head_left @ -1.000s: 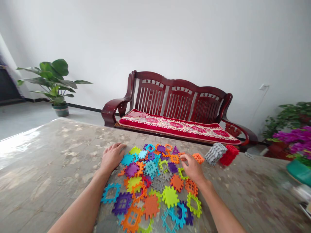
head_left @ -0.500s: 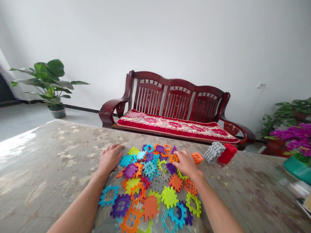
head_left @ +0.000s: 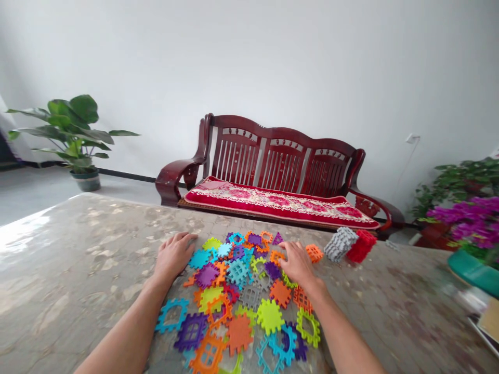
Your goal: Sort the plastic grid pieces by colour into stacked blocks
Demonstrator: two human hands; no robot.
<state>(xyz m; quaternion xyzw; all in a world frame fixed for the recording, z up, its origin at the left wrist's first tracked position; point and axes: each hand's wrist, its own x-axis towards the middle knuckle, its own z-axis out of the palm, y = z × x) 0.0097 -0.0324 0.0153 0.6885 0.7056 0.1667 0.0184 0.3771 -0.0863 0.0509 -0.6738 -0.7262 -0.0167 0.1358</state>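
My left hand (head_left: 175, 254) lies palm down on the table at the left edge of a spread of plastic interlocking tiles, fingers stretched and holding nothing. The nearest tiles are a blue one (head_left: 199, 258) and a lime one (head_left: 211, 243). On the far right side of the spread rests my right hand (head_left: 298, 264), fingers loosely extended beside an orange tile (head_left: 276, 257) and a dark purple tile (head_left: 272, 270). Its palm side is hidden. Between my forearms lie a grey window tile (head_left: 250, 296), a lime square tile (head_left: 270, 316) and a purple window tile (head_left: 192, 331), among several overlapping others.
Right of my right hand are an orange tile (head_left: 314, 253), a grey stack of tiles (head_left: 340, 244) and a red stack (head_left: 362, 246). A teal flowerpot (head_left: 473, 272) with purple flowers stands at the right. Beyond the table (head_left: 97, 259) is a wooden bench (head_left: 283, 163).
The view has shifted slightly, so the scene sits a little further left. My right fingers have drawn slightly right, off the orange tile. My left hand and the tiles stay put.
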